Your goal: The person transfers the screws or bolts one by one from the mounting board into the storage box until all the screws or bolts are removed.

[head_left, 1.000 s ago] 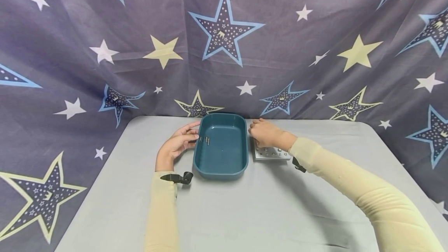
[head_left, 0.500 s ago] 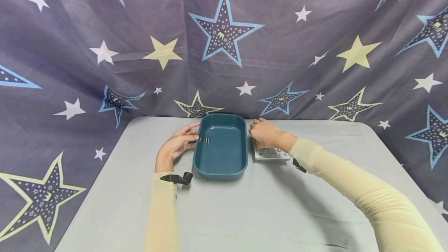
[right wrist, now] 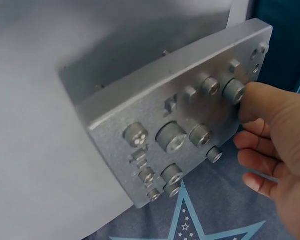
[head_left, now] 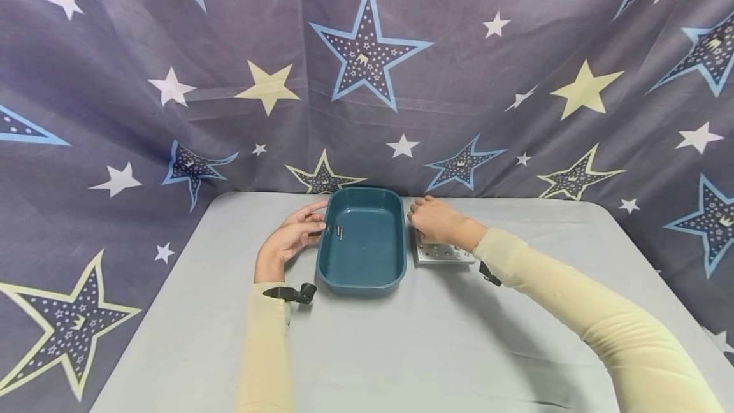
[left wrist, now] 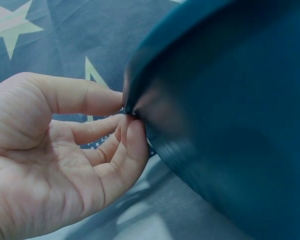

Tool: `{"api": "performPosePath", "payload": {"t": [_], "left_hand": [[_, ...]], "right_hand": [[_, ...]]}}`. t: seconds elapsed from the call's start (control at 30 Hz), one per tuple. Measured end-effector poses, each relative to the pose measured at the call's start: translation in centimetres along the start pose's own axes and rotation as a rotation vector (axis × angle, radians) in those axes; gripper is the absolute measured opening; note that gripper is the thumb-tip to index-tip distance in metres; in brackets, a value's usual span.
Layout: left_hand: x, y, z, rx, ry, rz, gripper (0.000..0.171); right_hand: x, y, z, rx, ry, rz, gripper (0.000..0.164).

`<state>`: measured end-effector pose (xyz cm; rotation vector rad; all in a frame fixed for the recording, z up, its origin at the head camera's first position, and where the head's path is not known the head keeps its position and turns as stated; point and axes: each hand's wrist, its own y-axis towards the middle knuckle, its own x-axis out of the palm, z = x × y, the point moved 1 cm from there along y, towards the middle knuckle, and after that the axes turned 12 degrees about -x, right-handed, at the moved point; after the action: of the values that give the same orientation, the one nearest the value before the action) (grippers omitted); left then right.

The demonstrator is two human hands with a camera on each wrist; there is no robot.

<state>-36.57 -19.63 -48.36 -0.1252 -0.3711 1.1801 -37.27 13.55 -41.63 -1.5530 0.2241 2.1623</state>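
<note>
In the head view, my left hand [head_left: 291, 234] rests at the left outer side of a teal plastic bin [head_left: 361, 285]. In the left wrist view, the thumb and loosely bent fingers touch the bin's edge [left wrist: 190, 35] from outside. A few small screws [head_left: 341, 232] lie inside the bin near its left wall. My right hand [head_left: 436, 220] is over a silver metal plate [head_left: 444, 258]. Up close in the right wrist view, its fingers are curled at a socket-head bolt [right wrist: 234, 91] near the plate's end; the fingertips' contact is partly hidden.
Several other bolts of different sizes stand in the plate, such as a large socket-head bolt [right wrist: 171, 137]. A light grey table [head_left: 367, 349] bears the bin and plate. Behind it hangs a star-patterned curtain [head_left: 367, 132].
Both hands, the bin and the plate stay in place. Only a slight shift of the head camera shows.
</note>
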Motion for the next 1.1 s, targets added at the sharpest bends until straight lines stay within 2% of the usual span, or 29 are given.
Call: {"api": "performPosePath", "payload": {"t": [0.47, 0.8, 1.1], "left_hand": [[0.09, 0.06, 0.03, -0.007, -0.007, 0.009, 0.066], [-0.02, 0.15, -0.02, 0.016, -0.006, -0.02, 0.067], [-0.11, 0.11, -0.02, 0.016, -0.016, -0.032, 0.065]], "right_hand": [[-0.2, -0.08, -0.37, -0.008, -0.069, 0.014, 0.034], [-0.24, -0.39, -0.57, -0.017, -0.15, 0.026, 0.035], [0.1, -0.39, -0.51, -0.019, -0.154, 0.033, 0.03]]}}
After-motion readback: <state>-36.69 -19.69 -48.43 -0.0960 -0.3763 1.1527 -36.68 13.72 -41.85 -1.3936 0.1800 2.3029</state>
